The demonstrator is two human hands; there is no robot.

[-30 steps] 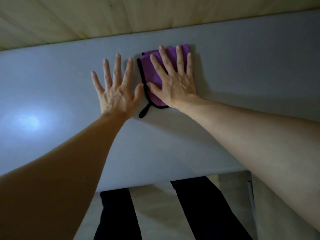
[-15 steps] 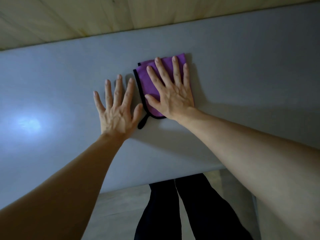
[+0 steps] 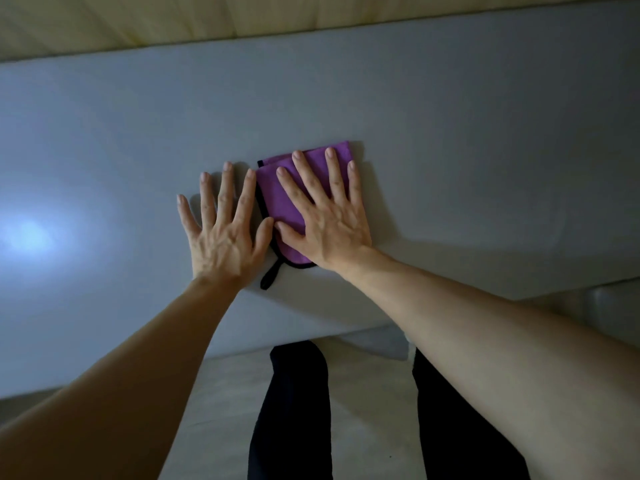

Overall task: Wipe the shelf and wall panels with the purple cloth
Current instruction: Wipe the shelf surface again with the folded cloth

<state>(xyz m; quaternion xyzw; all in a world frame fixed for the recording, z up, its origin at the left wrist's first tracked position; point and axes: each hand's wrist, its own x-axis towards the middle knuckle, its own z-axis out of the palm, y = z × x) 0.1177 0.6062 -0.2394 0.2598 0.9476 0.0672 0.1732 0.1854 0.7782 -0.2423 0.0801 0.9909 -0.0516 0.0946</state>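
**Entry: purple cloth pressed flat on grey shelf panel**

Item one, the folded purple microfibre cloth with black edging [image 3: 292, 202], lay flat on the smooth pale grey shelf panel [image 3: 450, 133], about midway along it and nearer its front edge than its back edge. A black hanging loop trailed from its near corner.

Item two, the right hand [image 3: 329, 216], rested on the cloth with fingers straight and spread, palm down, probably to press the fabric evenly for wiping.

Item three, the left hand [image 3: 225, 233], lay flat on the bare panel just beside the cloth, fingers splayed, holding nothing; likely a brace for balance.

Above the back edge ran a pale yellow wood-grain wall panel [image 3: 173, 22], its cleaning status unclear.
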